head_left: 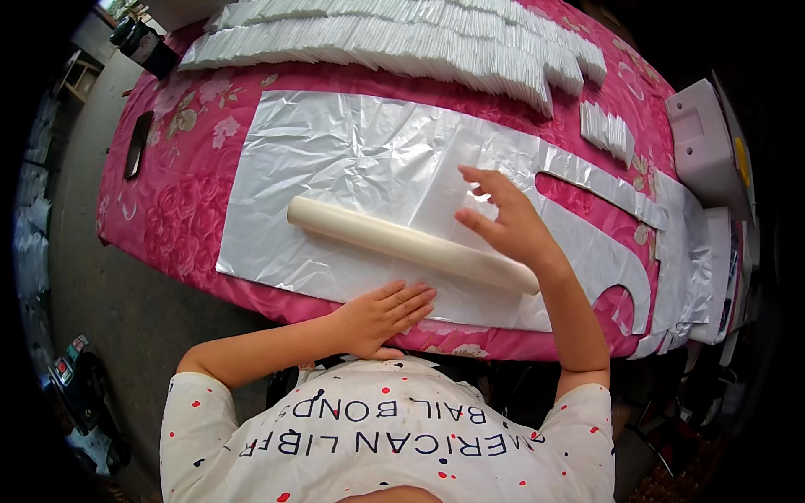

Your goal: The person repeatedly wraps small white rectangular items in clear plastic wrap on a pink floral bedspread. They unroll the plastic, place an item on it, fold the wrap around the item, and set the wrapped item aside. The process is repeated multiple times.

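Observation:
A stack of thin white plastic bags with cut-out handles (335,138) lies spread across the table. On it rests a smooth cream-coloured tube (402,239), slanting from upper left to lower right. My left hand (387,317) lies flat on the plastic at the near edge, just below the tube, with its fingers stretched out. My right hand (503,214) is over the tube's right part, thumb and fingers apart and nothing held between them. Its forearm passes beside the tube's right end. A translucent strip of plastic (449,189) shows left of the right fingers.
Long rows of folded white packs (377,42) line the far side, with a smaller bunch (607,134) at the right. A phone (138,144) and a dark bottle (144,46) sit left. A white box (713,142) stands right. A pink flowered cloth (189,210) covers the table.

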A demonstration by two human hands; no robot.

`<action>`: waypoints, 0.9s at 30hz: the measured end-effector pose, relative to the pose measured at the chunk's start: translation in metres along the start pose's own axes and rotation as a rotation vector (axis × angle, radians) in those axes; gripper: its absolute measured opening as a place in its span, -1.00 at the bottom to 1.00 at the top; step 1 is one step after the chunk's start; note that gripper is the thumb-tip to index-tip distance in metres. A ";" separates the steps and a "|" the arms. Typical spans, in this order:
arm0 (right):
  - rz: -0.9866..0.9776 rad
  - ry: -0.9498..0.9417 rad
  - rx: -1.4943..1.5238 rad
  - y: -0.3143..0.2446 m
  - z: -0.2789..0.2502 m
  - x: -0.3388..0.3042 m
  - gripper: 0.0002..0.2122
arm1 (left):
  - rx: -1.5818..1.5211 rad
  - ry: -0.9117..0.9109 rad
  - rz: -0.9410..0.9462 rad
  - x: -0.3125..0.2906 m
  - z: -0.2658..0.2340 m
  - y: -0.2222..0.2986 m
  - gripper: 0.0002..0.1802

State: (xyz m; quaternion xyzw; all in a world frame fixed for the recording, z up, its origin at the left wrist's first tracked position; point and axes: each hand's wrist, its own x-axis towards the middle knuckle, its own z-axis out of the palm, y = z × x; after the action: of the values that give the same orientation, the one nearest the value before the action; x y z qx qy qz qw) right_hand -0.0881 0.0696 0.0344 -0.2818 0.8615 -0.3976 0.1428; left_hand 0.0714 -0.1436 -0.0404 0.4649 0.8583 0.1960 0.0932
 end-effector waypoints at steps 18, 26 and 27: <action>0.060 0.385 -0.490 0.049 -0.019 -0.091 -0.48 | 0.082 -0.066 -0.034 0.006 -0.013 0.000 -0.06; -0.191 0.134 -0.479 0.002 0.049 -0.073 -0.52 | 0.440 0.074 -0.116 0.006 0.036 0.036 -0.38; -0.202 0.152 -0.485 0.003 0.046 -0.062 -0.52 | 0.474 0.088 -0.117 0.006 0.037 0.036 -0.38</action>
State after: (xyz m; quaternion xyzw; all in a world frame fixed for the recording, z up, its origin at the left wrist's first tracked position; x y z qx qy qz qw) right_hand -0.0180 0.0804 0.0032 -0.3617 0.9072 -0.2121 -0.0345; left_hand 0.1087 -0.1117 -0.0589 0.4141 0.9091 0.0037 -0.0448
